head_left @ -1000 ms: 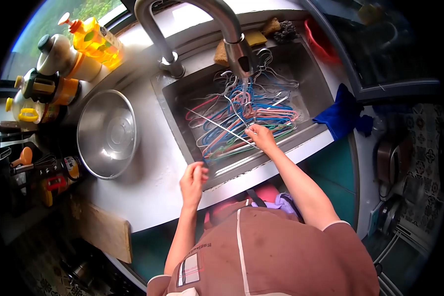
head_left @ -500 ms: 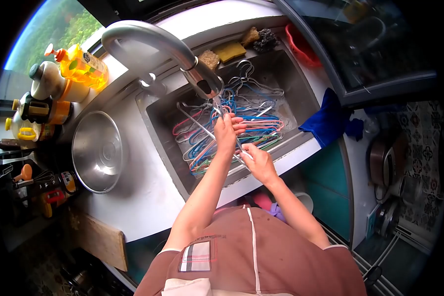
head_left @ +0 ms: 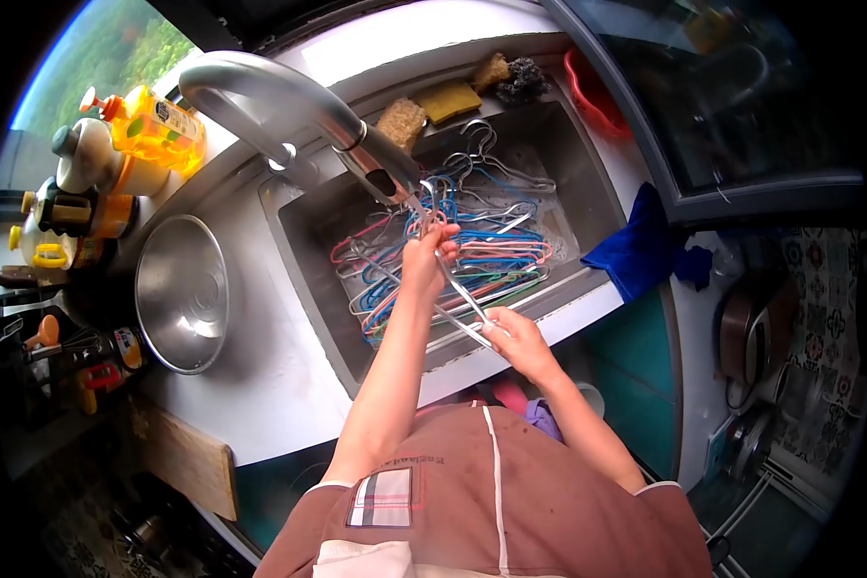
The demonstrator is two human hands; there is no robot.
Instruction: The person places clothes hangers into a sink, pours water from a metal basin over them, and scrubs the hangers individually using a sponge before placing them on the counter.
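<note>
Both my hands are on a silver metal hanger [head_left: 465, 298] held over the front of the sink. My left hand [head_left: 425, 262] is closed around its upper part near the hook, right under the faucet [head_left: 361, 154], where water seems to run onto it. Lower down and to the right, my right hand [head_left: 518, 343] pinches the hanger's other end by the sink's front edge. Beneath them, a pile of blue, pink, green and grey hangers [head_left: 501, 249] lies in the sink [head_left: 308, 260].
A steel bowl [head_left: 183, 294] rests on the left counter, with an orange soap bottle [head_left: 159, 130] and other bottles behind it. Sponges [head_left: 450, 100] and a scouring pad line the back rim. A red basin [head_left: 592, 94] and a blue cloth [head_left: 636, 246] are on the right.
My right hand has moved slightly down and right, and more of the silver hanger shows between my hands. My left hand has shifted a little down and left in view.
</note>
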